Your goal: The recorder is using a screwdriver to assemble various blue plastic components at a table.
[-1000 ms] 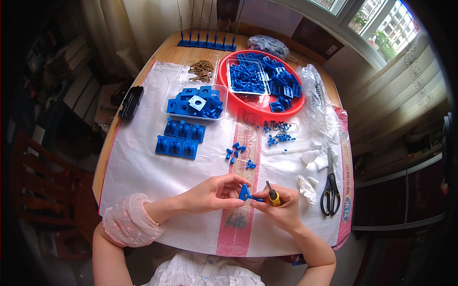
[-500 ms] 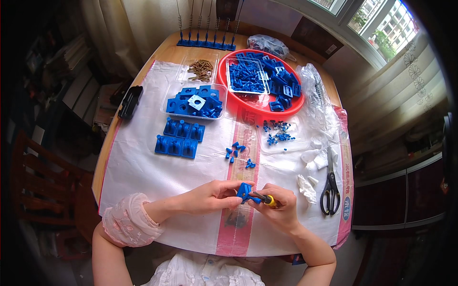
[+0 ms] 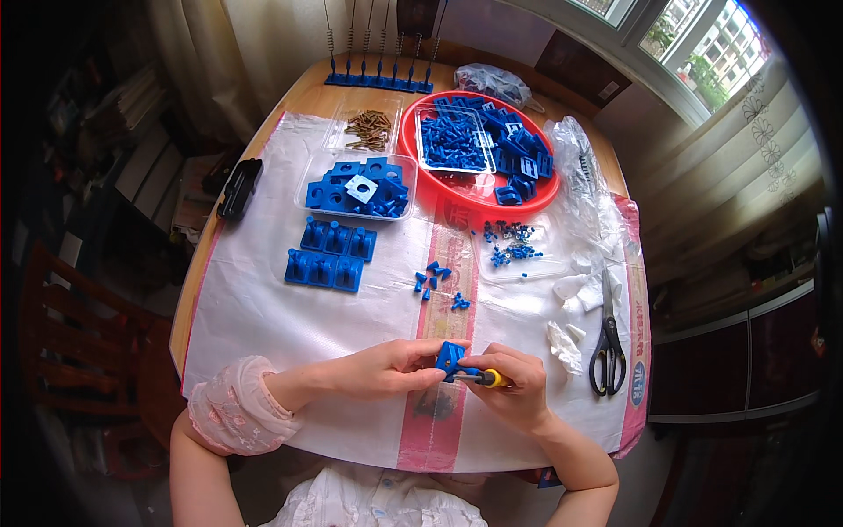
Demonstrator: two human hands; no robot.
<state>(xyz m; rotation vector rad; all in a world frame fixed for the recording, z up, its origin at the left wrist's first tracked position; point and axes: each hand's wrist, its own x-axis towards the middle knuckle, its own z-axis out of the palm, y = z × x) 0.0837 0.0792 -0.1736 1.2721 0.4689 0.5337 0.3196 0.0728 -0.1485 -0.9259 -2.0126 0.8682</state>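
My left hand (image 3: 385, 365) pinches a square blue plastic piece (image 3: 449, 355) between thumb and fingers, its face with a small hole turned upward. From the right, my right hand (image 3: 518, 386) grips a yellow-and-black-handled screwdriver (image 3: 493, 379), its metal shaft pointing left along the lower edge of that piece. More blue plastic shows beneath my right fingers, partly covered. Beyond my hands lie several small blue plastic pegs (image 3: 434, 274). Finished-looking blue blocks with upright knobs (image 3: 323, 269) stand in two rows at the left.
A clear box of blue plates (image 3: 309, 198) and a tray of brass-coloured screws (image 3: 369, 129) stand farther back. Beside them is a red basin (image 3: 481, 209) of blue parts. Black scissors (image 3: 608, 356), crumpled tissue (image 3: 564, 350) and small fittings (image 3: 514, 246) lie at the right.
The screwdriver's tip has swung lower, toward the near side of the blue piece. My left hand has tilted the piece so that more of its face shows.
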